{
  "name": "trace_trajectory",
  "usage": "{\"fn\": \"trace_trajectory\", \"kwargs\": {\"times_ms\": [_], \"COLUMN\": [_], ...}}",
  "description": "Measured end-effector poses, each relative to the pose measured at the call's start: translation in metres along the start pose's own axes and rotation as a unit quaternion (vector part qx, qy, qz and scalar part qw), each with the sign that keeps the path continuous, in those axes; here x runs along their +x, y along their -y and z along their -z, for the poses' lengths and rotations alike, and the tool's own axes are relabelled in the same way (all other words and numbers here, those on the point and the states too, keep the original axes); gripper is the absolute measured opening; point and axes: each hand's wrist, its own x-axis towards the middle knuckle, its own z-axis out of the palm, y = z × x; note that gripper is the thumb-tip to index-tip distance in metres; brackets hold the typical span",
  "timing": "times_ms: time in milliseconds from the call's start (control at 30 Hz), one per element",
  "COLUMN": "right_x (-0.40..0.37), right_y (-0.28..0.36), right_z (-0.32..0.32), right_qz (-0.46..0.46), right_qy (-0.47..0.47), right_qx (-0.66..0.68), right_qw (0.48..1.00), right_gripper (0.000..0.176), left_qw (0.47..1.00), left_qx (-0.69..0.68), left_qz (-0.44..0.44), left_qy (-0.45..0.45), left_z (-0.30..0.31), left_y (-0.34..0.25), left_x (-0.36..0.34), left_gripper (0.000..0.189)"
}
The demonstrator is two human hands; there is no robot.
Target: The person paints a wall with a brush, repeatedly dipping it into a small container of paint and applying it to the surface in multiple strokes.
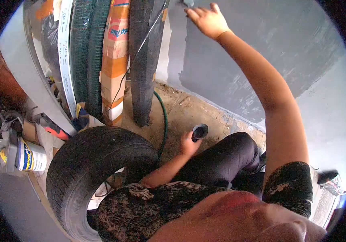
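Note:
A small dark cup (200, 132) with grey inside it is gripped by my left hand (188, 145), low in front of my bent knee. High up, my right hand (208, 21) reaches to the wall, its fingers closed on a small flat tool (187, 3) at the top edge of the view. Most of that tool is cut off or hidden. The wall (229, 60) carries a broad dark-grey coat with uneven edges over a lighter surface.
A large tyre (100, 157) stands close at my left. Behind it lean a long cardboard box (115, 60), green mesh rolls (88, 52) and a dark roll (142, 72). A green hose (164, 117) crosses the floor. A white labelled bucket (31, 155) sits among clutter.

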Motion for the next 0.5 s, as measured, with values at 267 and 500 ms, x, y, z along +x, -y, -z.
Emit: {"fn": "trace_trajectory", "kwargs": {"times_ms": [267,500], "right_x": [-0.021,-0.019], "right_y": [0.033,0.018], "right_z": [-0.023,-0.023], "right_qz": [0.046,0.026], "right_qy": [0.039,-0.036], "right_qx": [0.047,-0.013], "right_qw": [0.997,0.999], "right_gripper": [0.032,0.036], "left_qw": [0.999,0.999], "left_qx": [0.031,-0.04], "left_qz": [-0.014,-0.008], "left_qy": [-0.029,0.005], "left_z": [0.001,0.001], "left_y": [-0.001,-0.003], "left_x": [0.001,0.003], "left_gripper": [0.044,0.04]}}
